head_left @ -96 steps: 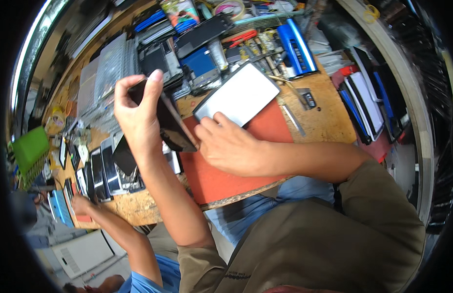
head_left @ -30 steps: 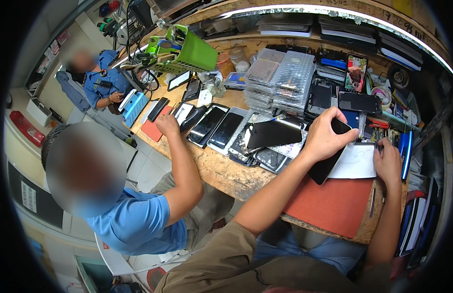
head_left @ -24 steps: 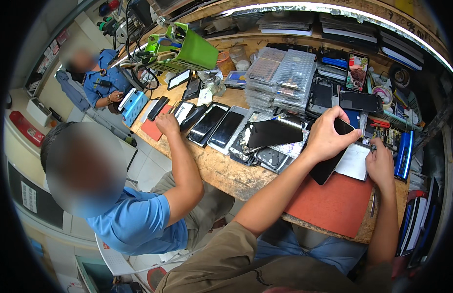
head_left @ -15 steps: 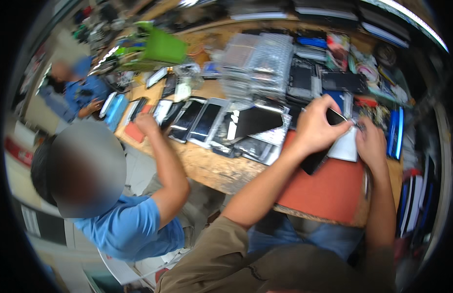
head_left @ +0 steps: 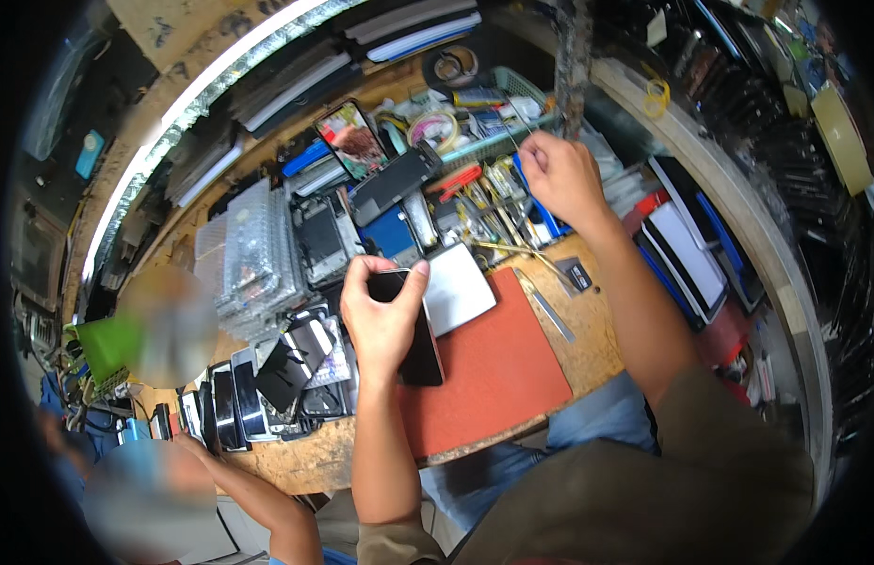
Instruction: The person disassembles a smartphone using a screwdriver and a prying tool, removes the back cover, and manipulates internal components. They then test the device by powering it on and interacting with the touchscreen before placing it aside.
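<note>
My left hand (head_left: 376, 325) is closed around a black smartphone (head_left: 423, 360), thumb and fingers on its edges, over a red mat (head_left: 498, 372). Part of the phone is hidden by the hand. My right hand (head_left: 564, 179) is raised at the right, above a group of small hand tools (head_left: 493, 212). Its fingers are pinched together; a thin sliver shows beside them, too fine to name. A white flat pad (head_left: 461, 290) lies under the phone's far side. Right of the mat rests a slim metal tool (head_left: 547, 306).
Bubble-wrapped packs (head_left: 253, 250) are stacked left of several phone parts. A green basket (head_left: 526, 89) of tapes and tubes stands at the back. Phones and screens (head_left: 244, 391) line the bench's left part, where a co-worker's arm (head_left: 258, 499) reaches in. Flat panels (head_left: 687, 254) stand at the right.
My right hand has left the phone and moved up and away to the tools. My left hand still holds the phone. The view has swung to the right.
</note>
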Motion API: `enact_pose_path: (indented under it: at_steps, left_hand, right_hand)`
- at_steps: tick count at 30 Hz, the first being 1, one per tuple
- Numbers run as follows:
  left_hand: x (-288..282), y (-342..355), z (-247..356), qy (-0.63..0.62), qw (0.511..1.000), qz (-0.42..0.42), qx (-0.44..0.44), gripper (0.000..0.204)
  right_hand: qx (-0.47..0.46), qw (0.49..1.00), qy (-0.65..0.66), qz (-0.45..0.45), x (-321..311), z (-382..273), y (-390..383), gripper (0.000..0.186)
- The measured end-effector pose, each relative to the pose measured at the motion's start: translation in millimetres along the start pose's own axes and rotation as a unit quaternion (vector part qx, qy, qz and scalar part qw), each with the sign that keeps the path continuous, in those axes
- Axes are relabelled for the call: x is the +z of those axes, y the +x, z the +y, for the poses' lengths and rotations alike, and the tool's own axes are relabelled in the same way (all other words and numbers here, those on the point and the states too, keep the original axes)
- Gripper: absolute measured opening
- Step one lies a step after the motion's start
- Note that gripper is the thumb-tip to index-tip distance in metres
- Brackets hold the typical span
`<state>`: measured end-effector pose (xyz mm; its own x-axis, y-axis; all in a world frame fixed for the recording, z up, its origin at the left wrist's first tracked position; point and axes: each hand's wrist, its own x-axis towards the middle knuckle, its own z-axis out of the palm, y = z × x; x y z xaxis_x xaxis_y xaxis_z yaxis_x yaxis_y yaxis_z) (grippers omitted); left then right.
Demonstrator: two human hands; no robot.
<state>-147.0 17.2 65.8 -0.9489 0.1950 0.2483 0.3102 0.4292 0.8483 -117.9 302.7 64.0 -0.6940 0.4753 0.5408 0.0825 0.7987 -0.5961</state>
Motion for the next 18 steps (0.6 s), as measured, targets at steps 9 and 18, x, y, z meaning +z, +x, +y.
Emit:
enact_pose_path:
  at_steps: [9, 18]
  left_hand:
    - [8.5, -9.0, -4.9, 0.088, 0.993, 0.038, 0.066, 0.042]
    - [10.5, -6.4, -8.1, 0.100, 0.989, 0.039, 0.102, 0.040]
  right_hand:
    - [-0.206, 0.900, -0.305, -0.235, 7.2, -2.9, -26.8, 0.026]
    - [-0.086, 0.978, 0.187, -0.021, 14.2, -20.4, -14.4, 0.013]
